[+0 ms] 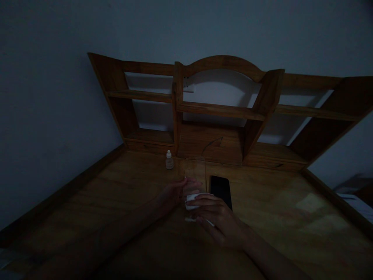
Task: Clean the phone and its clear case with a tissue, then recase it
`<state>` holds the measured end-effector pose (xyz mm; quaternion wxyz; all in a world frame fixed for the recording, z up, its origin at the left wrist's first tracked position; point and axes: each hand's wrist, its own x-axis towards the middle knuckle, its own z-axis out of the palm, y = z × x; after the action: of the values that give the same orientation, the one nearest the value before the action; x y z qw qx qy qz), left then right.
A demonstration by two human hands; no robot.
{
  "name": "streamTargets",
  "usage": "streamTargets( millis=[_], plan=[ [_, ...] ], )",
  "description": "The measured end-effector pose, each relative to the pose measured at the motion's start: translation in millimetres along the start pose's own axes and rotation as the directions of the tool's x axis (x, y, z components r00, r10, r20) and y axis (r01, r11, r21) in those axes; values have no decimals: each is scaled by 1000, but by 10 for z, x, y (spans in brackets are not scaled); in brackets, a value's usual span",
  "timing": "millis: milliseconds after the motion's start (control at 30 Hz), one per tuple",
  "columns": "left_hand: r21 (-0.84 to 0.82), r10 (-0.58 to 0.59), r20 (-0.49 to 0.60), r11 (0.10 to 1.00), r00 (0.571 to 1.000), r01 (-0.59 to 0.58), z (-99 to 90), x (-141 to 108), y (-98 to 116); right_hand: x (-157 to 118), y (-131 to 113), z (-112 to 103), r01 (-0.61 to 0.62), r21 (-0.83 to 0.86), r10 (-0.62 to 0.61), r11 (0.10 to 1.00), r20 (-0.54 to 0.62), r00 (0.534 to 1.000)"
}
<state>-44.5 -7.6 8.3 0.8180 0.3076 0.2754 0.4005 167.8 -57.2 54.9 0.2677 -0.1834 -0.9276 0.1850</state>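
A clear, flat, see-through rectangular piece (pixel 196 168) stands out faintly against the wood; its exact kind is hard to make out in the dim light. My left hand (pixel 175 192) grips its near end, with the fingers partly showing through it. In my right hand (pixel 220 217) is a crumpled white tissue (pixel 192 200), bunched under the fingers and pressed close to the clear piece. Just behind my right hand, a black smartphone (pixel 221 188) lies flat, its near end partly covered by that hand. A small dropper bottle (pixel 169 160) with a white cap stands upright beyond my left hand.
Along the back of the wooden table (pixel 122 182) stands a wooden shelf unit (pixel 221 111) with several compartments. A thin dark cable (pixel 211 143) comes over its middle section. A wall socket (pixel 188 87) shows through the upper opening. Pale fabric (pixel 357 206) lies beyond the right edge.
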Motion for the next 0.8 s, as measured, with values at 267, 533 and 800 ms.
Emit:
streamTargets(
  millis=[267,533,800],
  plan=[
    [-5,-17,-21,1000,1000,17,28,-26,48,-56,49,-2,50,2,-49,999,-102,994],
    [4,1,-131,1000,991,-1,13,24,52,-72,126,-11,66,-150,-100,986,-234,967],
    [36,58,-150,998,987,-53,3,15,64,-149,314,-56,22,-407,-169,913,-328,929]
  ],
)
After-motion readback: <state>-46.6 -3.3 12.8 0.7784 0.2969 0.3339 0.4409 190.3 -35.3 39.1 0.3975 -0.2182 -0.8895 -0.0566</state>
